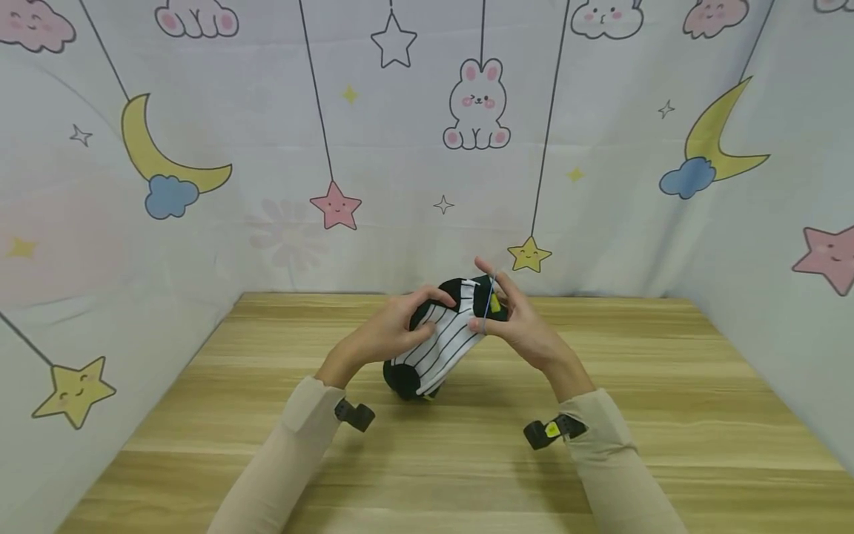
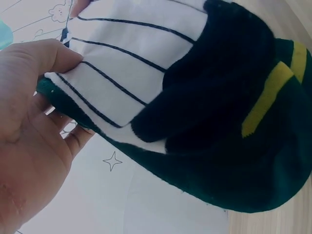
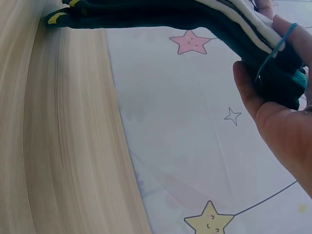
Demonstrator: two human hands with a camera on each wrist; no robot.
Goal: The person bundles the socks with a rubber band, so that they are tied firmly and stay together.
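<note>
A stack of socks point(image 1: 443, 345) tilts above the table, toes down to the left and cuffs up to the right. The front sock is white with thin black stripes and a black heel and toe; behind it, a dark green sock point(image 2: 234, 183) with a yellow band shows in the left wrist view. My left hand point(image 1: 394, 326) grips the stack along its side, thumb on the striped face and fingers behind. Around the cuff end, my right hand point(image 1: 530, 330) spreads its thumb and fingers, with a thin blue rubber band point(image 3: 270, 61) stretched between them across the socks.
The wood-grain table point(image 1: 427, 475) reaches back to a white curtain point(image 1: 400, 163) printed with stars, moons and a rabbit. The curtain also encloses both sides. A small black camera point(image 1: 360, 417) is strapped over each beige sleeve point(image 1: 300, 437).
</note>
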